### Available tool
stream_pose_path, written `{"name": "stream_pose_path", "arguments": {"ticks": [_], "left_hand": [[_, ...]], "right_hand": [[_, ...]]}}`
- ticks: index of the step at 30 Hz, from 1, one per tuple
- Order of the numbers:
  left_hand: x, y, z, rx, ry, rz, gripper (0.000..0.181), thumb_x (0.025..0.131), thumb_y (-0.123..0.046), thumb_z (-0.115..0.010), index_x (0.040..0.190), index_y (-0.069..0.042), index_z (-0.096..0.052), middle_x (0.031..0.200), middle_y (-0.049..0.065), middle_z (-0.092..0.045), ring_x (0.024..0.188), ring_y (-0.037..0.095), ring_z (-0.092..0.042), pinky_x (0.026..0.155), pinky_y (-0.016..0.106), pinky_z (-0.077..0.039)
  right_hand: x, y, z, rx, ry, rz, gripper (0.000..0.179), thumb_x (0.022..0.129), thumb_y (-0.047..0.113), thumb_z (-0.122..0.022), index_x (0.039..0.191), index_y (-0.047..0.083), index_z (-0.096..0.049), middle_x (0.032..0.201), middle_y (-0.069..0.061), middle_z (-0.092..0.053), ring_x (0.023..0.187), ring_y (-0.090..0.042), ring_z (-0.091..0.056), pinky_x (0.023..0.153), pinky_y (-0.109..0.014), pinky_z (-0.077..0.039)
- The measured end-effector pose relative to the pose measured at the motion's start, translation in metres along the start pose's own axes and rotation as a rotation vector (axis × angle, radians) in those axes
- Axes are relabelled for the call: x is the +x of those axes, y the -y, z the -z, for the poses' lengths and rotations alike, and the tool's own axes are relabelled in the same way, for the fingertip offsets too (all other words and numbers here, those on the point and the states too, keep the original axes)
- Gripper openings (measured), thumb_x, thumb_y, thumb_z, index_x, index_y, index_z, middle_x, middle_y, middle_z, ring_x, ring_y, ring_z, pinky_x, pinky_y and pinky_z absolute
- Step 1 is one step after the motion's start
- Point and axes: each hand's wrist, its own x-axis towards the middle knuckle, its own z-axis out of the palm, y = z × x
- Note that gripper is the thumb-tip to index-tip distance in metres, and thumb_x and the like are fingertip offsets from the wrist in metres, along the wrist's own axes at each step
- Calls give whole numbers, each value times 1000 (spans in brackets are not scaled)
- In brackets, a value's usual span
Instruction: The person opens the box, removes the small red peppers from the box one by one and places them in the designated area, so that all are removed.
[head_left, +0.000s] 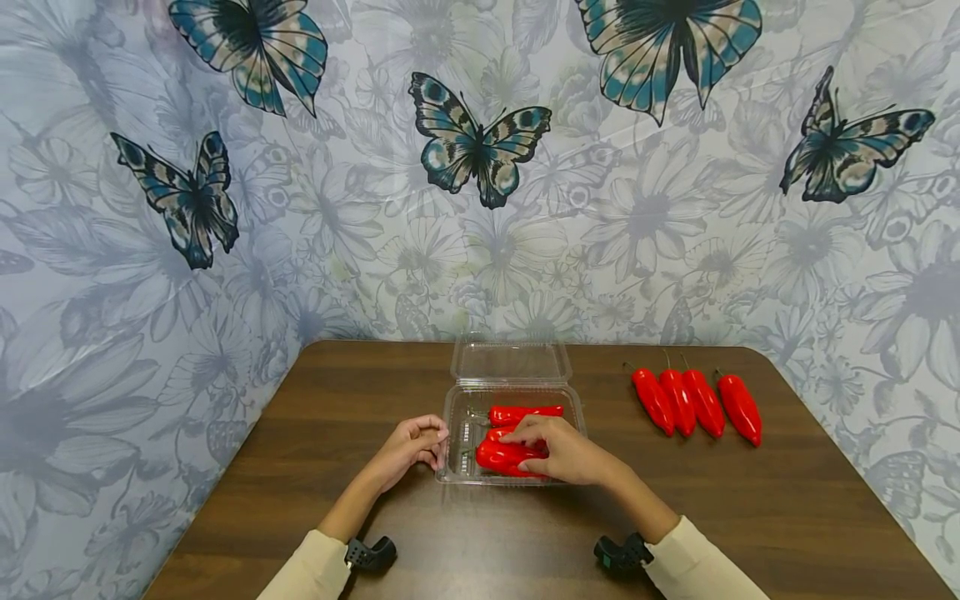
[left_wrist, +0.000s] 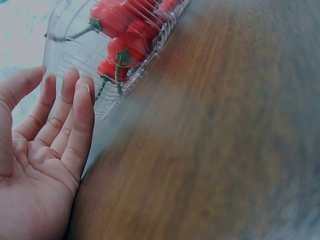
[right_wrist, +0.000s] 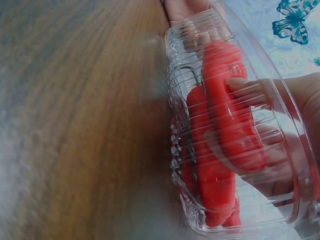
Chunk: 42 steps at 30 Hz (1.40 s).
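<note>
A clear plastic clamshell box stands on the table with its lid tipped back. My right hand reaches in over its front right side and grips a glossy red pepper. Through the clear wall, fingers show around this pepper. Beneath it in the right wrist view lies another red pepper. Toward the box's back, a red pepper lies crosswise. My left hand is at the left wall, its loosely bent fingertips right at the plastic near the green stems.
Several red peppers lie side by side on the brown wooden table, to the right of the box. A butterfly-printed cloth hangs behind the table's back edge. Dark bands with camera mounts sit on both wrists.
</note>
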Motion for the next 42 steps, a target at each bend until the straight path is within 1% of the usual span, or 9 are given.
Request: {"name": "stream_pose_path", "arguments": {"ticks": [3,6,11,17,24,30,37,39,42], "left_hand": [[1,0,0,-1,1,1,21,104,-9,-55,107,12,-54,79,5,-64,64,16,-65,60,27,-57],[1,1,1,-3,6,-3,18,104,-9,-55,106,8,-56,80,5,-64,64,16,-65,60,27,-57],[1,2,2,-9,14,-8,10,104,-8,-55,104,1,-59,80,5,-65,65,15,-66,61,26,-57],[0,3,1,-14,9,-5,10,104,-8,-55,104,0,-60,80,4,-65,65,15,-66,61,27,-57],[0,2,2,-16,19,-12,9,105,-8,-54,103,-1,-60,80,3,-66,65,15,-66,61,27,-57],[2,2,2,-10,20,-13,12,104,-10,-55,104,1,-60,80,4,-65,65,16,-66,61,27,-57],[2,2,3,0,30,-32,20,104,-9,-54,107,11,-54,80,3,-65,64,14,-66,60,25,-57],[2,2,3,1,26,-31,23,104,-9,-54,107,13,-53,80,3,-65,64,14,-65,60,25,-57],[1,3,2,-1,22,-22,21,105,-9,-54,107,12,-53,81,3,-65,65,14,-65,61,26,-57]], "right_hand": [[0,0,1,7,-5,-1,44,86,12,-82,129,14,-71,118,5,-65,100,-13,-58,80,-29,-51],[0,0,1,14,-10,9,44,86,12,-82,129,13,-71,120,4,-67,104,-14,-60,83,-30,-53],[1,-1,1,37,-11,28,44,86,11,-82,129,14,-71,125,5,-70,115,-15,-63,95,-35,-53],[1,-1,1,47,-16,45,46,86,11,-82,129,16,-71,124,7,-70,116,-16,-64,97,-37,-54],[1,0,3,60,-40,51,46,85,11,-83,129,17,-72,121,8,-71,112,-14,-65,95,-37,-54],[-1,0,10,66,-89,55,44,85,11,-83,127,17,-72,121,6,-72,111,-17,-66,90,-35,-56],[-2,5,19,121,-128,32,44,87,13,-82,130,15,-71,120,-1,-72,105,-18,-67,81,-31,-58],[-2,7,21,123,-143,33,45,87,12,-81,131,14,-70,118,-1,-72,103,-17,-67,80,-32,-58],[-5,10,23,135,-169,26,45,87,12,-81,131,12,-70,114,0,-73,100,-17,-67,80,-36,-58]]}}
